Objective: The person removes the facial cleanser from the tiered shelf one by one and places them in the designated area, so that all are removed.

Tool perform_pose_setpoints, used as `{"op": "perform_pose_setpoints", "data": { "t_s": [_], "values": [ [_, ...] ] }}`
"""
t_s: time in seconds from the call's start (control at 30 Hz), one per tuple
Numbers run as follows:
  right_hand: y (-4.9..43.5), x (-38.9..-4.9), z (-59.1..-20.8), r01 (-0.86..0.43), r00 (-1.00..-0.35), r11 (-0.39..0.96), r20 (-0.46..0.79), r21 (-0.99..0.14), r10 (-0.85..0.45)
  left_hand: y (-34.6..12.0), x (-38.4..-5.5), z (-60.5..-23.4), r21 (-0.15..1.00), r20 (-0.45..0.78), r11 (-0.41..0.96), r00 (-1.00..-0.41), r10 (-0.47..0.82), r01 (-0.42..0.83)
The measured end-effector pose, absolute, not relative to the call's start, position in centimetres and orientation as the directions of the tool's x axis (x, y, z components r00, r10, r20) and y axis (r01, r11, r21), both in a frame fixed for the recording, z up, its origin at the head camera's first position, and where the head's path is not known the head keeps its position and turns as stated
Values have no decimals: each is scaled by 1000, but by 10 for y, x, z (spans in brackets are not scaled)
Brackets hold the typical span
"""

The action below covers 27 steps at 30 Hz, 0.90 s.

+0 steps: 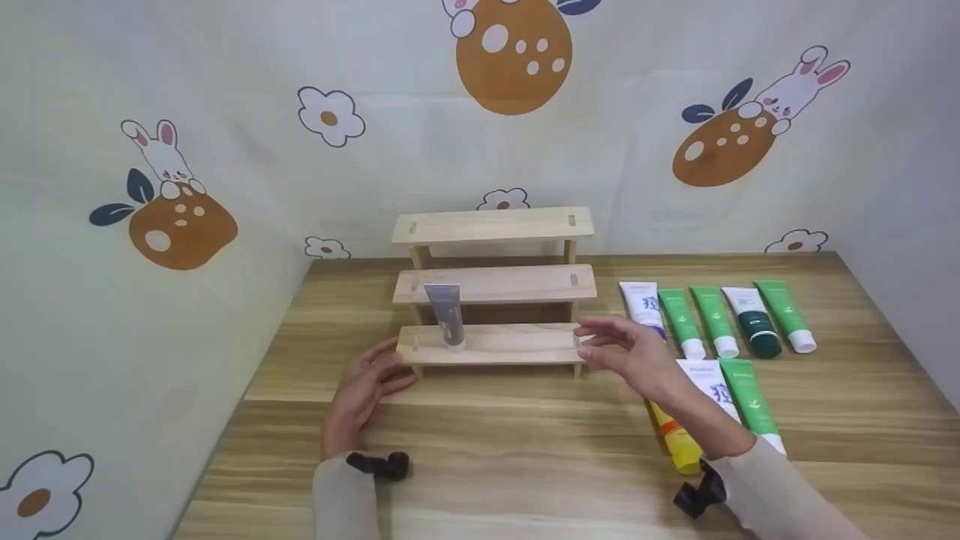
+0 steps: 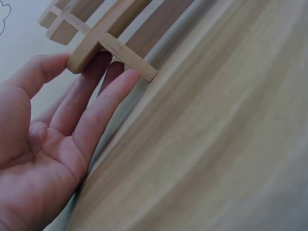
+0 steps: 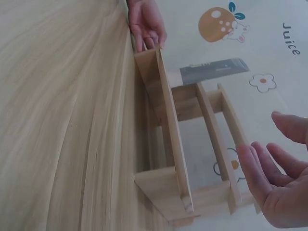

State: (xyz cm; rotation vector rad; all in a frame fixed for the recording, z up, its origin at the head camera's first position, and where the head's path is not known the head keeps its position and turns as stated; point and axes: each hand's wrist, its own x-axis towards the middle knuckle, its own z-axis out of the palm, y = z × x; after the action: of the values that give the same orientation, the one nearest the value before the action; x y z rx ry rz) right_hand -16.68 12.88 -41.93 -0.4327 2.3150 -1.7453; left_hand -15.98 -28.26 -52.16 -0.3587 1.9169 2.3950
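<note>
A three-tier wooden display rack (image 1: 525,343) stands on the table. My left hand (image 1: 365,386) holds the left end of its lowest tier, one digit at the board's edge and other fingers underneath by the leg, as the left wrist view shows. Upright on that tier, towards the left, stands a grey squeeze tube (image 1: 447,311) with its pale cap down. At the tier's right end is my right hand (image 1: 634,356), fingers loosely bent and holding nothing. In the right wrist view its fingers (image 3: 255,168) overlap the upper tiers.
To the right lie several squeeze tubes in two rows: green ones (image 1: 784,311), a white and dark green one (image 1: 754,322), a white one with blue print (image 1: 640,304), and a yellow one (image 1: 682,450) partly behind my right forearm. A patterned cloth (image 1: 405,150) hangs behind the table.
</note>
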Motion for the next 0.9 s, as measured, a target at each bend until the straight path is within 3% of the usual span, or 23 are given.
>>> {"op": "perform_pose_setpoints", "data": {
  "t_s": [0.13,0.33,0.9],
  "values": [
    [114,-169,-417,-168,-921,295,43,-940,-387,-283,-160,-522,958,-214,-216,-972,-102,-188],
    [88,-174,-412,-214,-895,224,99,-951,-435,-283,-160,-522,956,-211,-227,-972,-105,-183],
    [30,-198,-405,-214,-870,119,134,-970,-474,-282,-159,-523,954,-209,-242,-970,-124,-175]
  ]
}}
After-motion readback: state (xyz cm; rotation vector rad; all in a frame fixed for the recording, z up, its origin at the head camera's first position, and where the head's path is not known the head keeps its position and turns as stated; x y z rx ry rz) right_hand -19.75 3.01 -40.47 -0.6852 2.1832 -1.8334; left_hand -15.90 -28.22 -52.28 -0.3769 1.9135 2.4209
